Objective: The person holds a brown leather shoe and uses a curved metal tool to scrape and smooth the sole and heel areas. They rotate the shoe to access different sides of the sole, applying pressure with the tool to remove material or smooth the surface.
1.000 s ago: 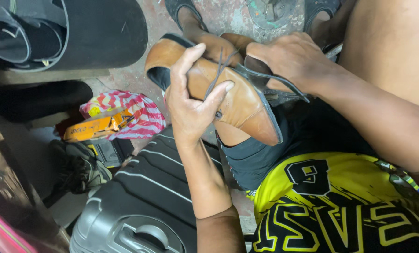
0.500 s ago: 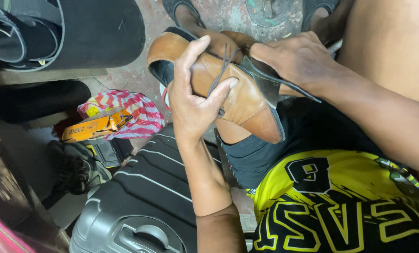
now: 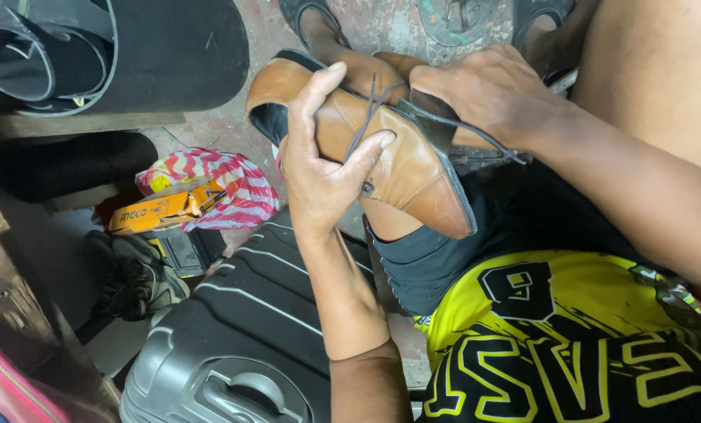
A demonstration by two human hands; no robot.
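In the upper middle of the frame I see my left hand [image 3: 327, 168] wrapped around a tan leather shoe [image 3: 401, 160], thumb pressed on its upper and fingers curled over the side, the shoe resting on my knee with its toe pointing lower right. My right hand [image 3: 487, 90] is closed over the shoe's far edge, pinching the dark lace [image 3: 460, 129]. A grey ribbed suitcase [image 3: 241, 329] fills the lower left; a striped bag [image 3: 225, 184] lies left of centre.

Cramped shoe-repair workshop.
Rolled black rubber sheets [image 3: 108, 55] on a shelf, worn shoes [image 3: 135, 274] on bare concrete floor [image 3: 382, 23], boxed tool [image 3: 166, 207], grey suitcase [image 3: 241, 337] nearby.
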